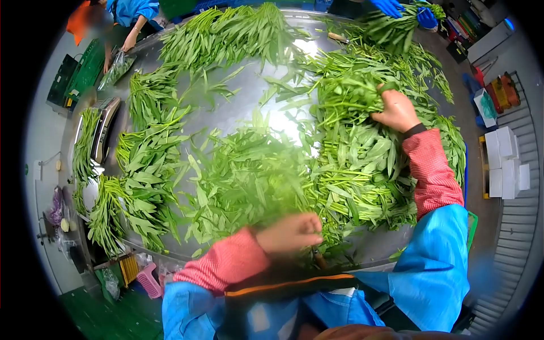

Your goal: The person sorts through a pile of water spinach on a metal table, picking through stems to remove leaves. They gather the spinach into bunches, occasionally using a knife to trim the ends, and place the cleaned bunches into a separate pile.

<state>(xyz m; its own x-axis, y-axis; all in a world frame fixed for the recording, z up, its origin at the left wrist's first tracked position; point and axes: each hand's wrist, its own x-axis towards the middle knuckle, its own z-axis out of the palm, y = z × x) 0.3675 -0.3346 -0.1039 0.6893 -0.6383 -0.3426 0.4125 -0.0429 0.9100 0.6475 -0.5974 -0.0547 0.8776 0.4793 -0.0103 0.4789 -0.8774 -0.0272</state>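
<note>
My right hand (pixel 398 110) is closed on stems of water spinach (pixel 354 96), on top of the large heap at the right of the metal table. My left hand (pixel 290 232) hovers near the table's front edge with its fingers curled, blurred by motion. Whether anything is inside that fist cannot be made out. Just beyond it lies a loose pile of water spinach leaves (pixel 243 175), partly smeared. A wooden handle (pixel 320 259) shows at the table edge below my left hand.
Water spinach bunches (pixel 150 164) lie along the left, beside a scale (pixel 105 133). Another wooden handle (pixel 339 37) lies at the back. A co-worker's blue-gloved hands (pixel 391 7) hold greens at the upper right. Another person's hand (pixel 131 41) holds a bagged bunch (pixel 117 69).
</note>
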